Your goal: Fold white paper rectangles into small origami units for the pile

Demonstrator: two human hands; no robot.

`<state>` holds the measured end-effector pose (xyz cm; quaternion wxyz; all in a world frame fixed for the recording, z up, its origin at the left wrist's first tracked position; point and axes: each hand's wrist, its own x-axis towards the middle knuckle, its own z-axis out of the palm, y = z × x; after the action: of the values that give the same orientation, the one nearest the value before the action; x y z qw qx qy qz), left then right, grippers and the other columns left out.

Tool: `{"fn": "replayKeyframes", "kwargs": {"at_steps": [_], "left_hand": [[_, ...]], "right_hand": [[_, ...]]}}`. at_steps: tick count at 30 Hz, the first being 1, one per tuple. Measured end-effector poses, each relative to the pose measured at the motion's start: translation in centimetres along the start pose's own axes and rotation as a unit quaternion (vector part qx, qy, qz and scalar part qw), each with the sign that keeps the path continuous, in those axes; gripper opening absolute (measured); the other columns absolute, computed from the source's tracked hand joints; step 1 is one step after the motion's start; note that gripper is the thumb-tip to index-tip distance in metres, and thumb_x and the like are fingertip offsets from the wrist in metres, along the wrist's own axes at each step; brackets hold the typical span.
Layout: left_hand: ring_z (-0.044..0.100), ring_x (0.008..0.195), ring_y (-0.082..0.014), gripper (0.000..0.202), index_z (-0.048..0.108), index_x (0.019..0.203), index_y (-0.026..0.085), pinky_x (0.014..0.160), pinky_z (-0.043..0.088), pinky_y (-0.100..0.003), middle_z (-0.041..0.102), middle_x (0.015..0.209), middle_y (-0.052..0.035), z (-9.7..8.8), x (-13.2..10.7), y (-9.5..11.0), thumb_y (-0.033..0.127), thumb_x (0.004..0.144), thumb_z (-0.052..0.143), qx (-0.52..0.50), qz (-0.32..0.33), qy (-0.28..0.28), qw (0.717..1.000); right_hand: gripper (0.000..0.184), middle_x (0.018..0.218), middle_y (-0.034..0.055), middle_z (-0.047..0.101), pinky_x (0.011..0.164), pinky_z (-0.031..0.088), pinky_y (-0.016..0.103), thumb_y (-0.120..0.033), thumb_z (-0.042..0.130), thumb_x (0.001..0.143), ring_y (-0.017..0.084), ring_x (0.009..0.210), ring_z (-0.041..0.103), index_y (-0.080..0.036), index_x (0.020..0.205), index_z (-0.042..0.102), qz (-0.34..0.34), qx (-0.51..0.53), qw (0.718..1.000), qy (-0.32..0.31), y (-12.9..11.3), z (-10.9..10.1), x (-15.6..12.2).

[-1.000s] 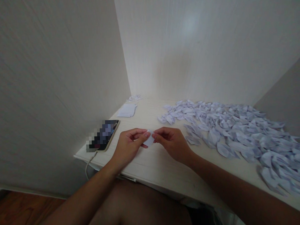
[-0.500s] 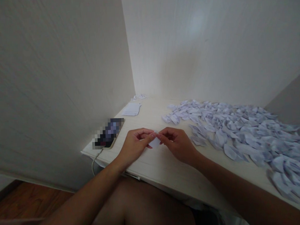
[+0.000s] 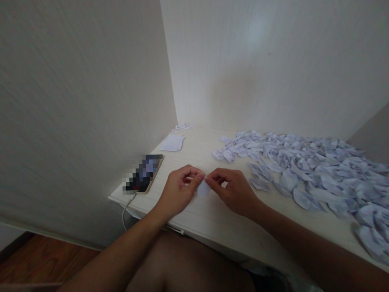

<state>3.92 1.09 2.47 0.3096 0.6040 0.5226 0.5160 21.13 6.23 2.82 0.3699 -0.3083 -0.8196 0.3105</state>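
My left hand [image 3: 178,191] and my right hand [image 3: 232,190] meet over the near part of a white table [image 3: 213,222]. Between their pinched fingertips is a small white piece of paper [image 3: 203,188], held just above the tabletop. Both hands have their fingers curled in a pinch on it. A large heap of folded white paper pieces [image 3: 310,171] spreads over the table to the right of my right hand.
A phone [image 3: 144,173] lies at the table's left edge with a white cable [image 3: 125,210] hanging off it. A small stack of flat paper slips [image 3: 172,143] lies farther back, near the corner of the two white walls. My bare knee is under the table's front edge.
Both hands stay pinched on the paper piece, which now sits slightly lower between the fingertips. The view has shifted a little to the left.
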Motion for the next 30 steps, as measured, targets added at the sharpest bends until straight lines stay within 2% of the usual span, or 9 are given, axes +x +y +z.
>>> {"fn": "replayKeyframes", "kwargs": {"at_steps": [6,9,14,19,22,26,30], "left_hand": [[0.062,0.071,-0.0159,0.023,0.069,0.079,0.017,0.068,0.046,-0.026,0.070,0.076,-0.0031,-0.2,0.1,-0.3,0.038,0.087,0.064,0.012,0.004,-0.012,1.000],[0.061,0.069,-0.0161,0.027,0.070,0.079,0.017,0.064,0.044,-0.025,0.070,0.075,-0.0026,-0.4,0.1,-0.3,0.041,0.088,0.062,0.030,-0.014,-0.031,0.999],[0.056,0.064,-0.0149,0.030,0.067,0.074,0.017,0.058,0.039,-0.024,0.064,0.066,-0.0008,-0.6,0.0,-0.1,0.043,0.088,0.060,0.063,-0.011,-0.022,0.998],[0.053,0.060,-0.0140,0.033,0.065,0.071,0.017,0.054,0.037,-0.023,0.061,0.062,0.0005,-0.8,-0.1,0.1,0.044,0.089,0.058,0.087,-0.029,-0.061,0.994],[0.049,0.057,-0.0128,0.035,0.062,0.066,0.017,0.053,0.034,-0.023,0.058,0.060,0.0013,-1.0,-0.1,0.2,0.043,0.089,0.058,0.120,-0.010,-0.053,0.991],[0.052,0.057,-0.0131,0.035,0.064,0.069,0.017,0.055,0.036,-0.023,0.061,0.061,0.0006,-1.2,-0.2,0.2,0.041,0.092,0.055,0.118,-0.009,-0.087,0.989],[0.052,0.058,-0.0135,0.037,0.064,0.065,0.017,0.057,0.036,-0.023,0.062,0.061,-0.0004,-1.3,-0.2,-0.1,0.040,0.093,0.054,0.159,0.011,-0.090,0.983]], "right_hand": [[0.018,0.066,0.0018,0.070,0.059,0.045,0.025,-0.024,0.059,0.087,0.014,0.059,0.060,-0.018,0.073,0.069,-0.012,-0.016,1.000,0.004,0.0,-0.1,0.0],[0.018,0.067,0.0017,0.070,0.059,0.044,0.026,-0.025,0.060,0.087,0.014,0.060,0.060,-0.019,0.072,0.069,-0.008,-0.018,1.000,0.014,0.0,-0.2,0.0],[0.020,0.065,0.0012,0.069,0.058,0.044,0.025,-0.027,0.059,0.088,0.014,0.059,0.059,-0.019,0.072,0.068,0.003,0.003,1.000,0.015,0.1,-0.2,0.1],[0.020,0.064,0.0012,0.068,0.057,0.043,0.025,-0.029,0.061,0.086,0.014,0.059,0.058,-0.018,0.071,0.068,0.021,0.028,0.999,0.007,0.5,-0.3,0.2],[0.020,0.065,0.0015,0.068,0.057,0.042,0.025,-0.030,0.061,0.086,0.014,0.060,0.057,-0.018,0.072,0.069,0.037,0.046,0.998,-0.004,0.7,-0.4,0.3],[0.021,0.064,0.0013,0.066,0.057,0.042,0.025,-0.032,0.061,0.085,0.014,0.060,0.056,-0.018,0.071,0.068,0.060,0.076,0.995,-0.008,1.0,-0.5,0.5],[0.021,0.064,0.0008,0.065,0.058,0.042,0.025,-0.033,0.062,0.084,0.013,0.059,0.055,-0.018,0.070,0.067,0.079,0.104,0.991,-0.023,1.3,-0.6,0.8]]}}
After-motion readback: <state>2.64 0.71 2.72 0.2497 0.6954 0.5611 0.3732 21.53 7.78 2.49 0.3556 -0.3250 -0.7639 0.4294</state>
